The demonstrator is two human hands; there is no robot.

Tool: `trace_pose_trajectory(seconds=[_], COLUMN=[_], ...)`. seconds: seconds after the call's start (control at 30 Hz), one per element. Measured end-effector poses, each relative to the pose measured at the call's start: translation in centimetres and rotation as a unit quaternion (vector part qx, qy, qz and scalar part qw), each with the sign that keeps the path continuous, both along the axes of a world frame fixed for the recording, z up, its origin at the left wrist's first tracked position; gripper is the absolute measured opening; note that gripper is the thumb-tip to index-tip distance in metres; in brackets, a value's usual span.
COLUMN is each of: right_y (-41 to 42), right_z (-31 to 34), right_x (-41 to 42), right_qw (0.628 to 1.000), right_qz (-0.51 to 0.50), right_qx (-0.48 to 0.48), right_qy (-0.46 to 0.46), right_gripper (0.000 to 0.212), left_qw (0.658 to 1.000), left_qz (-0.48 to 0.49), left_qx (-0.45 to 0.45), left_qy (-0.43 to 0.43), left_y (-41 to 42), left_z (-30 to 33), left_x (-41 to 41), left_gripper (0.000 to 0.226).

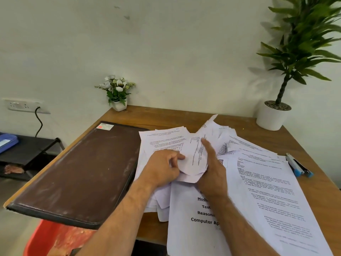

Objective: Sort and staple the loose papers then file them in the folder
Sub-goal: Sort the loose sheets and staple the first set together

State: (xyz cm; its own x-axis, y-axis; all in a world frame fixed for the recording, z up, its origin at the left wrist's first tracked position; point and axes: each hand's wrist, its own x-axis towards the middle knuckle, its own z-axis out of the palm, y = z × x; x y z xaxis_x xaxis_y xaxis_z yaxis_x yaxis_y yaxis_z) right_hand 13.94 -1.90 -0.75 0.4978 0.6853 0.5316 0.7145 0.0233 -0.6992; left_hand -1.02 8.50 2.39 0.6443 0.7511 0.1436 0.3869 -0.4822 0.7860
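Both hands, left hand (164, 168) and right hand (212, 170), pinch a curled sheet (193, 156) above the loose papers (258, 182), right of the closed folder (81, 170). I judge it light, limp, tear-prone; grip opposite edges.

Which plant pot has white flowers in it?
The small pot at the back of the desk, near the brown folder. The big pot on the right holds only a tall leafy green plant.

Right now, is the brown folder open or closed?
Closed: the brown folder lies flat, cover up, no papers inside showing.
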Motion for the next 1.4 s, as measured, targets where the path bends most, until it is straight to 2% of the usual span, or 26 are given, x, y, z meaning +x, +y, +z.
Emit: trace_pose_trajectory(seconds=[0.07,0.13,0.17,0.23,0.3,0.37,0.67,0.73,0.9,1.0,1.13,1.27,1.4], right_y=[0.3,0.6,0.7,0.8,0.7,0.6,0.7,0.8,0.8,0.6,0.4,-0.3,-0.5], right_z=[-0.5,-0.9,-0.9,-0.9,-0.8,-0.9,-1.1,-1.0,-1.0,-0.9,-0.2,0.9,1.0], right_x=[0.3,0.6,0.7,1.0,1.1,1.0,0.7,0.7,0.9,0.7,0.5,-0.1,-0.5], right_qw=[0.999,0.999,0.999,0.999,0.999,0.999,0.999,0.999,0.999,0.999,1.000,0.998,0.998], right_qz=[0.004,-0.003,-0.008,-0.016,-0.010,-0.003,-0.009,-0.009,-0.005,-0.004,0.006,0.012,0.006], right_qx=[0.014,0.007,0.004,0.009,0.019,0.022,0.022,0.026,0.030,0.024,0.019,-0.024,-0.013], right_qy=[-0.041,-0.047,-0.045,-0.045,-0.046,-0.043,-0.038,-0.037,-0.035,-0.027,-0.021,0.051,0.061], right_gripper=[0.065,0.056,0.053,0.048,0.047,0.046,0.042,0.041,0.042,0.049,0.064,0.080,0.086], left_qw=[0.995,0.980,0.973,0.955,0.950,0.944,0.911,0.913,0.933,0.945,0.938,0.939,0.938], left_qz=[-0.006,0.085,0.173,0.295,0.304,0.317,0.398,0.396,0.354,0.302,0.271,0.223,0.173], left_qx=[-0.090,-0.142,-0.116,-0.039,-0.043,-0.082,-0.078,-0.053,0.055,0.117,0.210,0.227,0.231], left_qy=[-0.046,-0.112,-0.102,-0.005,0.052,0.048,-0.069,-0.084,-0.007,-0.048,-0.051,-0.127,-0.190], left_y=[0.0,0.6,1.0,1.6,1.7,1.6,3.1,3.0,1.8,1.8,1.0,0.2,-0.7], left_z=[0.3,0.5,0.6,0.4,0.1,0.6,1.3,1.5,0.8,-0.2,-1.0,-1.6,-3.0], left_x=[0.0,0.3,0.6,1.2,1.9,2.5,1.3,1.1,1.1,0.9,1.0,0.9,0.4], left_gripper=[0.023,0.019,0.017,0.023,0.045,0.055,0.057,0.047,0.019,0.006,0.020,0.026,0.027])
